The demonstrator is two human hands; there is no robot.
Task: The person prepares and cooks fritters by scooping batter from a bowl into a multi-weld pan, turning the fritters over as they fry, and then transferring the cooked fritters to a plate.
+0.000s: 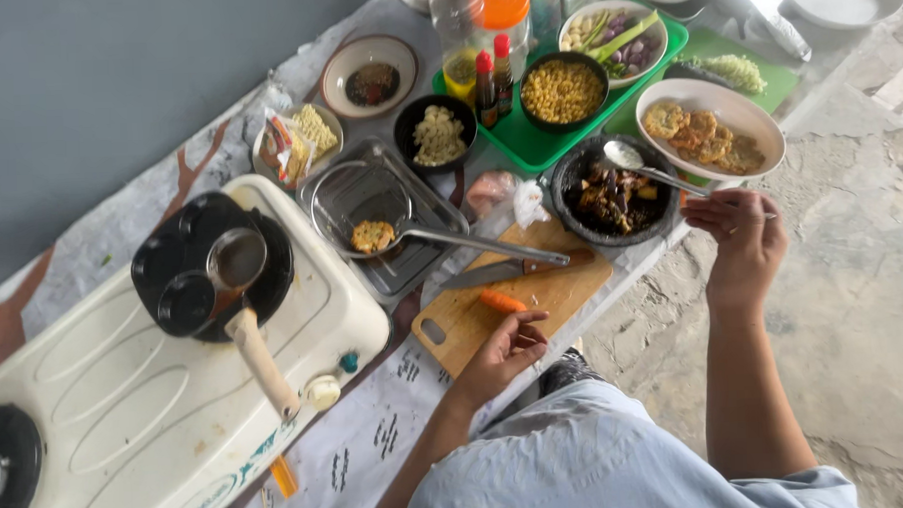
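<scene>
My left hand (505, 350) is resting on the near edge of the cutting board (563, 292), fingers curled loosely and grasping nothing, just beside the carrot piece (500, 301). The knife (507, 271) is lying across the board's middle, leaving bare wood on each side. My right hand (741, 236) is pinching the spoon (649, 167) handle past the table's edge, its bowl resting in the dark bowl (614, 193).

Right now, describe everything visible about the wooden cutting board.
The wooden cutting board is a pale brown rectangle with rounded corners and a slot handle at its near end. It lies flat and slanted at the table edge. A knife and a small orange carrot piece rest on it; the left hand lies on its near part.
</scene>
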